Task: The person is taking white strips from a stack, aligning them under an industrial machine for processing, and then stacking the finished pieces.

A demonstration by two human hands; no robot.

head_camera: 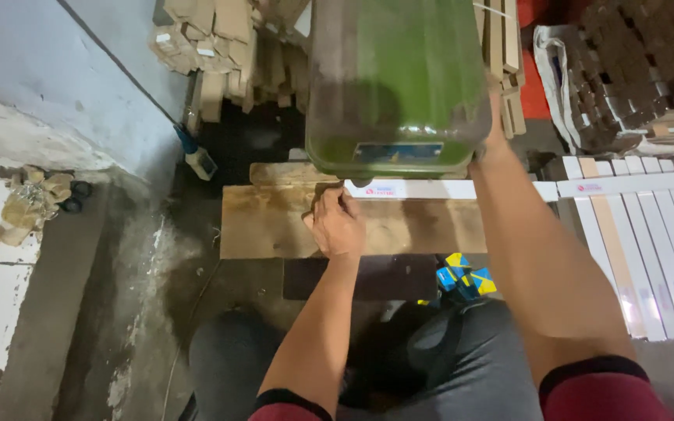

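Observation:
A big green machine housing (398, 86) fills the top centre, above a worn wooden board (274, 222). My left hand (335, 222) rests on the board just under the machine's lower edge, fingers curled shut; whether it pinches something small I cannot tell. My right hand (494, 132) reaches up along the machine's right side, mostly hidden behind it. A long white strip (431, 189) lies along the board's far edge under the machine.
Flat white and tan strips (649, 242) lie in a row at right. Stacked wood offcuts (220, 47) sit at top left, a sack of dark blocks (633, 62) at top right. Blue and yellow small boxes (462, 279) lie by my knee. Crumpled paper (29, 206) lies left.

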